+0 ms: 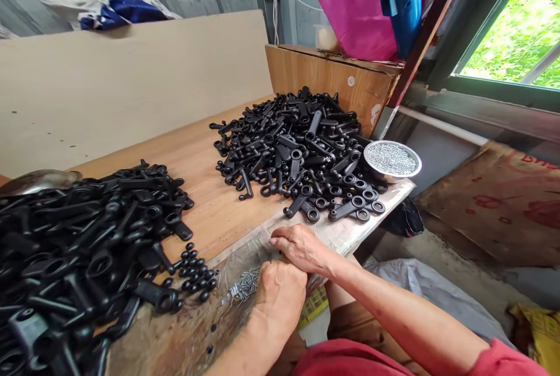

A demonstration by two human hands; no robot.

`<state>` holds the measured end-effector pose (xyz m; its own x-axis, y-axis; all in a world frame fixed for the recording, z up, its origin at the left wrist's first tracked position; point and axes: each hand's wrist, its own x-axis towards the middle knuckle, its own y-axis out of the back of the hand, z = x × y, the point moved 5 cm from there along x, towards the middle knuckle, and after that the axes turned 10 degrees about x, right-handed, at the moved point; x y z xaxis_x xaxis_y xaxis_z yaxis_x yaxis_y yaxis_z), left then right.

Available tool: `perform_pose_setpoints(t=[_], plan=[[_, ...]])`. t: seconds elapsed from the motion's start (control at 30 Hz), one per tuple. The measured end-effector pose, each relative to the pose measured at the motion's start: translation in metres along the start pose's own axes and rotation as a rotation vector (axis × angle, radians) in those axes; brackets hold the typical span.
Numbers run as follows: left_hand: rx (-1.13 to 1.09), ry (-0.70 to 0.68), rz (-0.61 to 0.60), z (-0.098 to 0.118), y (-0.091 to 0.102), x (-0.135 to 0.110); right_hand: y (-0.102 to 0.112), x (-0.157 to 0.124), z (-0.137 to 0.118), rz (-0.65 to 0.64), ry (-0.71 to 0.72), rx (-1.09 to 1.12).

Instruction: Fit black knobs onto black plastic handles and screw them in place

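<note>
My left hand is closed in a fist at the front edge of the bench. Over its far side lies my right hand, fingers bent and pressed together against it. Whatever is between them is hidden. Just left of my left hand is a small heap of silver metal pins. Beside the pins sit several round black knobs. Black plastic crank handles form a big pile beyond my hands, a few with ring ends lying close to my right hand. A second pile of black handles fills the left side.
A round metal bowl full of small silver pins stands at the bench's right corner. A pale board and a wooden panel border the bench. Upper right hang a pink bag and a blue object beside a window.
</note>
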<state>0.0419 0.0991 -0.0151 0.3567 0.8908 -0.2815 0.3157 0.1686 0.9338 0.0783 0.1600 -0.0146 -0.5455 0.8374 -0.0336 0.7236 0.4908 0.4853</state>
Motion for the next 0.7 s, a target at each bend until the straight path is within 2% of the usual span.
perform_pose_setpoints(t=[0.13, 0.27, 0.37, 0.47, 0.57, 0.7], plan=[[-0.010, 0.004, -0.003, 0.000, 0.005, 0.004, 0.005, -0.002, 0.000, 0.001, 0.007, -0.007], [-0.051, 0.067, 0.024, 0.003, -0.001, -0.004, 0.000, -0.007, -0.005, 0.006, 0.043, -0.056], [-0.115, 0.167, 0.052, -0.001, -0.006, -0.015, -0.001, -0.011, -0.009, 0.036, 0.059, -0.092], [-0.207, 0.315, 0.078, -0.016, -0.007, -0.031, 0.008, -0.025, -0.014, 0.071, 0.103, -0.099], [-0.313, 0.371, 0.086, -0.026, -0.002, -0.045, 0.017, -0.050, -0.018, -0.028, 0.192, -0.088], [-0.464, 0.267, 0.099, -0.015, 0.003, -0.047, 0.026, -0.082, -0.015, -0.190, 0.234, -0.028]])
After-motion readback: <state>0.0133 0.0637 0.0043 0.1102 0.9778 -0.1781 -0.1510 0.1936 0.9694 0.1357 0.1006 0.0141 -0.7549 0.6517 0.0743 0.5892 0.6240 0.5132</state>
